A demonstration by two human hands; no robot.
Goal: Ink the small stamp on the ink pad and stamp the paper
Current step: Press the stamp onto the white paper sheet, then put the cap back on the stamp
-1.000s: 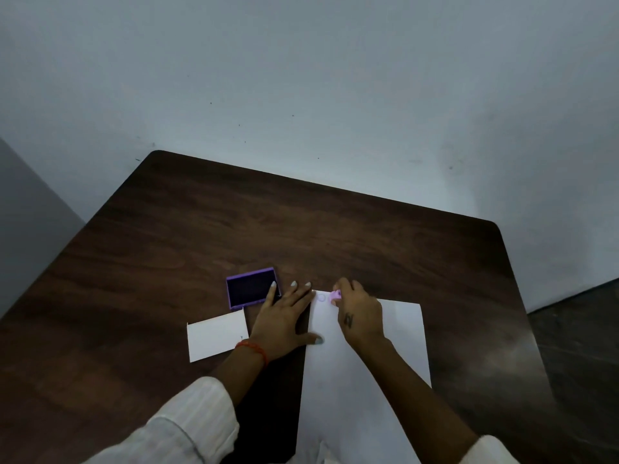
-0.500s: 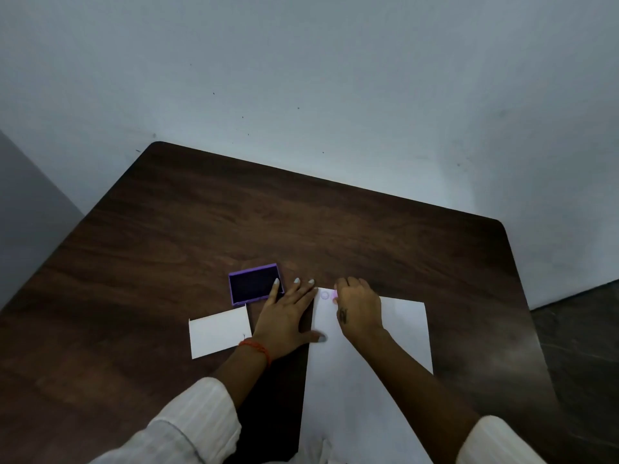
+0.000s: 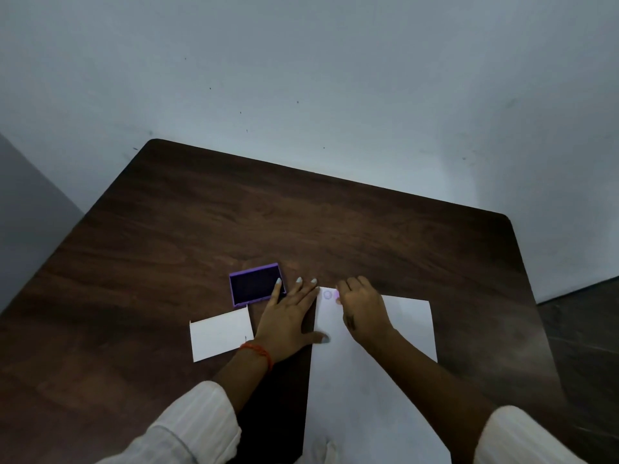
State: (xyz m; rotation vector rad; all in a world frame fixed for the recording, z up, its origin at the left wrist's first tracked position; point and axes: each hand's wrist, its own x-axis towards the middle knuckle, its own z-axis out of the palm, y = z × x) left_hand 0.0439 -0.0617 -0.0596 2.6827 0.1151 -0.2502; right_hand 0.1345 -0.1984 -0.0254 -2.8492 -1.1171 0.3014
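Observation:
A white sheet of paper [image 3: 408, 326] lies on the dark wooden table [image 3: 301, 222]. My right hand [image 3: 363, 306] is closed over the small pink stamp [image 3: 337, 295], pressing it down near the paper's far left corner; only a sliver of the stamp shows. A faint round purple print [image 3: 327, 294] sits just left of it. My left hand [image 3: 289, 319] lies flat with fingers spread, thumb on the paper's left edge, index fingertip touching the purple ink pad [image 3: 255, 285], which is open with a dark surface.
A smaller white card [image 3: 219, 333] lies left of my left wrist, below the ink pad. The table's far edge meets a pale wall. Dark floor shows beyond the table's right edge.
My right hand has lowered over the stamp, so less of the pink shows than a second ago. My left hand has stayed flat in place.

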